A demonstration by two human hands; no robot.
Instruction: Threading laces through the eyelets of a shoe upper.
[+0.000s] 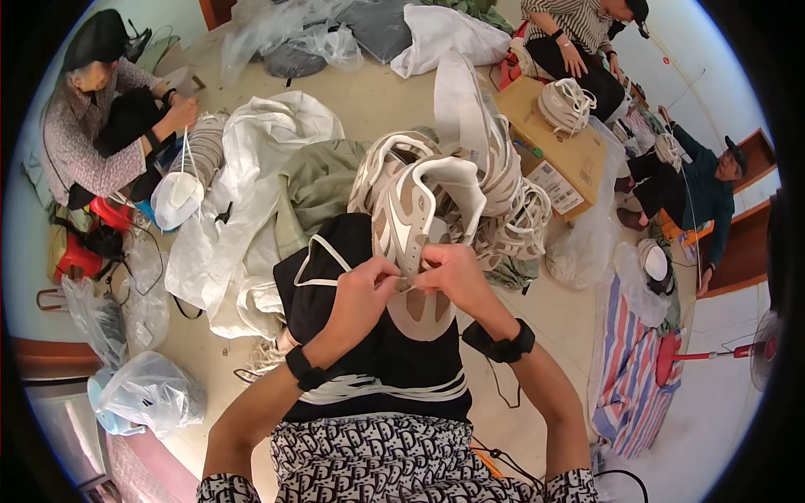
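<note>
A beige and white shoe upper (404,220) lies over my black-clad lap, its toe (422,325) toward me. At its lace holes my left hand (362,293) and my right hand (457,275) meet with fingers pinched together. A white shoelace (312,254) loops out beside my left hand, which grips it. My right fingers are closed at the throat of the upper, partly hiding the lace there; its exact hold is too small to make out. More white laces (394,387) lie across my lap.
Stacked shoe uppers (496,180) stand just beyond. White sacking (243,210) and green cloth (323,180) lie left. A cardboard box (558,159) carries a laced upper (567,106). Three people sit around, handling shoes or laces. A fan (761,350) stands far right.
</note>
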